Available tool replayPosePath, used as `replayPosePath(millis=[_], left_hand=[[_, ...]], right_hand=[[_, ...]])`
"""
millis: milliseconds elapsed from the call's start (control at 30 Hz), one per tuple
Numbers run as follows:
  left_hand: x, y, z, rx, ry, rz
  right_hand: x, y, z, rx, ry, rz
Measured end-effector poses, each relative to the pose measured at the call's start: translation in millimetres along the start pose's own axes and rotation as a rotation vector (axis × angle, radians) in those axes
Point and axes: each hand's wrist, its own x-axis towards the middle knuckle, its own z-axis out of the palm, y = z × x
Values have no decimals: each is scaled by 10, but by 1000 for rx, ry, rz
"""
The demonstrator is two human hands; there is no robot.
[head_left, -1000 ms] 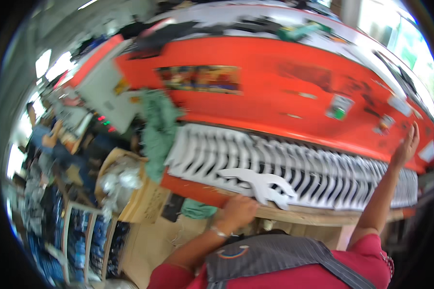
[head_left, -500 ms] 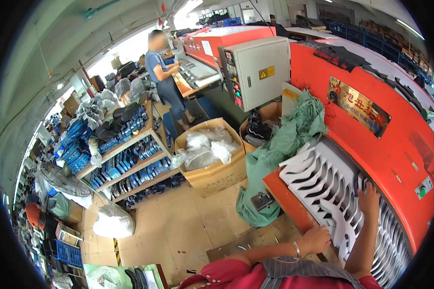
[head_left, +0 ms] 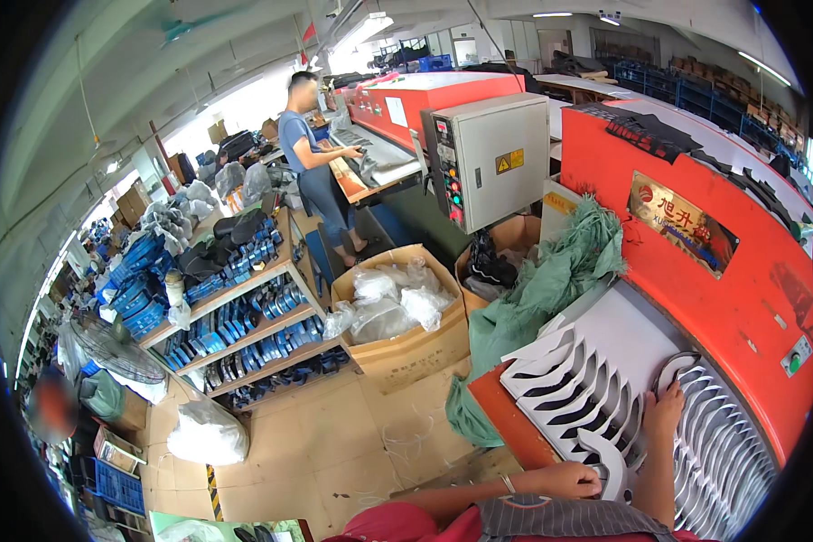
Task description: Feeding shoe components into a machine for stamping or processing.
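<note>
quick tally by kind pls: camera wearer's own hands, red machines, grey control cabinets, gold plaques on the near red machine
Wearer's own hands: 2 (left hand, right hand)
Red machines: 2 (near machine, far machine)
Grey control cabinet: 1
Gold plaque: 1
Total: 6

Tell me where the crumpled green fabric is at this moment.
The crumpled green fabric is right of centre in the head view, between the brown cardboard box holding clear plastic and the nearer red machine.

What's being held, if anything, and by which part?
It cannot be told: the right hand is at the near end of a curved piece, the left hand beside a white strip.
</note>
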Motion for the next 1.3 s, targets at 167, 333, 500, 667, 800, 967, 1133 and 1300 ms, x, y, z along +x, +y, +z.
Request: replayPosePath(millis=[167, 333, 500, 667, 800, 967, 1133, 1300], left_hand=[[-228, 133, -224, -301, 64, 19], [-139, 296, -448, -584, 164, 194], [-180, 604, -430, -608, 474, 716], [-663, 582, -356, -496, 539, 626], [-861, 398, -372, 109, 594, 495], [-1059, 355, -236, 0, 632, 440], [-1177, 566, -128, -97, 664, 492], [-958, 782, 58, 294, 868, 298]], right_hand=[[-123, 79, -746, 950, -174, 257], [-862, -344, -1106, 1946, -162, 323], [-1519, -821, -1120, 2462, -1216, 359], [-1604, -1070, -1138, 1596, -1051, 10], [-1675, -1125, -1043, 1558, -1175, 258], [-1702, -1102, -830, 1304, -1186, 437], [-1638, -1114, -775, 1075, -1165, 11], [-1668, -898, -903, 853, -1000, -163]])
